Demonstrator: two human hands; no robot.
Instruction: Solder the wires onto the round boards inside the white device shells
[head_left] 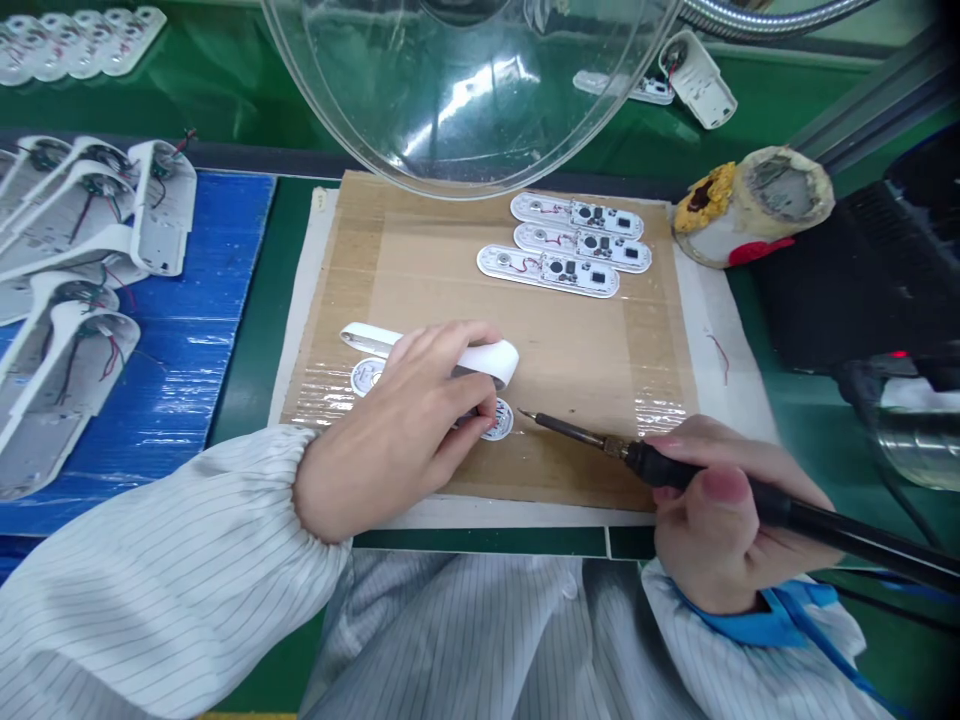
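My left hand (409, 420) rests on a cardboard mat (420, 250), its fingers closed over a white plastic housing (495, 362) and pressing near a small round part (501, 422). A second round disc (366, 376) lies just left of the hand. My right hand (720, 510) grips a black soldering iron (787, 510); its metal tip (525, 414) points left, a short gap from the round part.
Three white circuit boards (562, 245) lie in a row at the mat's far side. A clear dome (465, 80) hangs above. White housings (75, 260) with wires are stacked on a blue tray on the left. A soldering sponge holder (750, 200) stands right.
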